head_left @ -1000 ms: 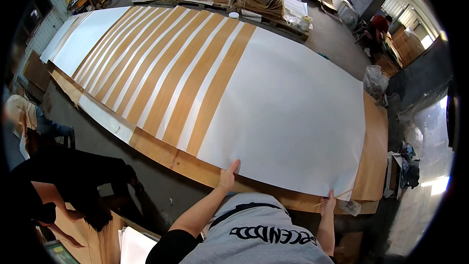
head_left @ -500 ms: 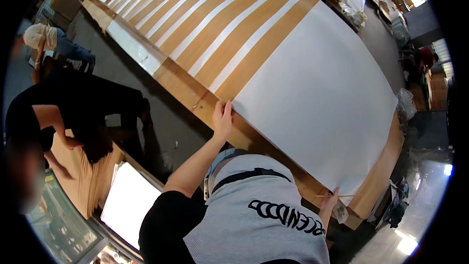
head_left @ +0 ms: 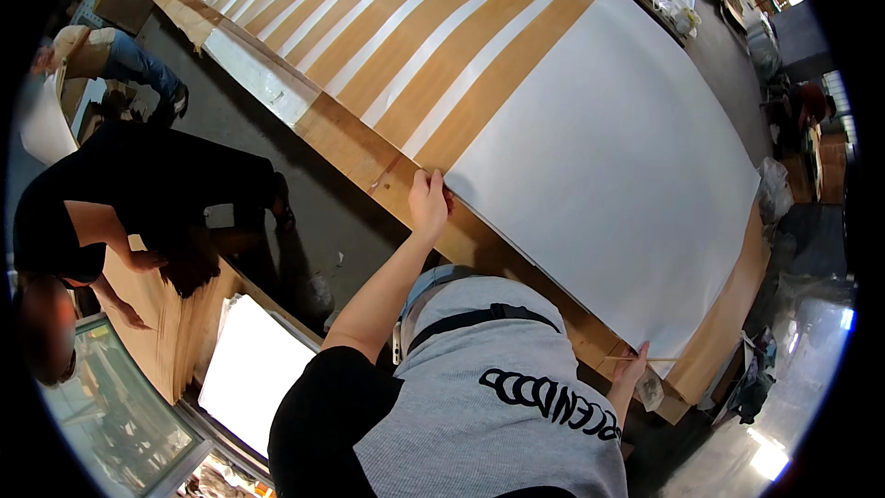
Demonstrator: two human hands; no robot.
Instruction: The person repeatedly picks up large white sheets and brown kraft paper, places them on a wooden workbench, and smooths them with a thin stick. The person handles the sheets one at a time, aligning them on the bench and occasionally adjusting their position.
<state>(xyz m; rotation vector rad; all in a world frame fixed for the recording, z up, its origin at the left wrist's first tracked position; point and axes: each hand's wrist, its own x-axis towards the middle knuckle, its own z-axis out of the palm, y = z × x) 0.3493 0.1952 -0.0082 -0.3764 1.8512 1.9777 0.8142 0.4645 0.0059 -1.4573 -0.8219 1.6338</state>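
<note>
A large plain white sheet (head_left: 608,166) lies across the table, beside a staggered row of wood-coloured sheets (head_left: 498,65) with white strips between them. My left hand (head_left: 430,206) is closed at the near edge, its fingers pinching the white sheet's corner where it meets the last wood-coloured sheet. At the other near corner, my right hand (head_left: 629,369) has its fingers closed around a thin wooden stick (head_left: 661,360) and touches the white sheet's edge. Part of the right hand's grip is hidden.
A wooden table edge (head_left: 369,166) runs along my front. At left, a person in black (head_left: 138,194) bends over a stack of brown sheets (head_left: 152,332), near a bright white stack (head_left: 249,369). Another person (head_left: 120,55) stoops farther off. Clear plastic (head_left: 774,189) hangs at right.
The view has shifted slightly, and both hands appear a little higher and farther right, still at the sheet's edge. The farther person at left has bent lower beside a white sheet.
</note>
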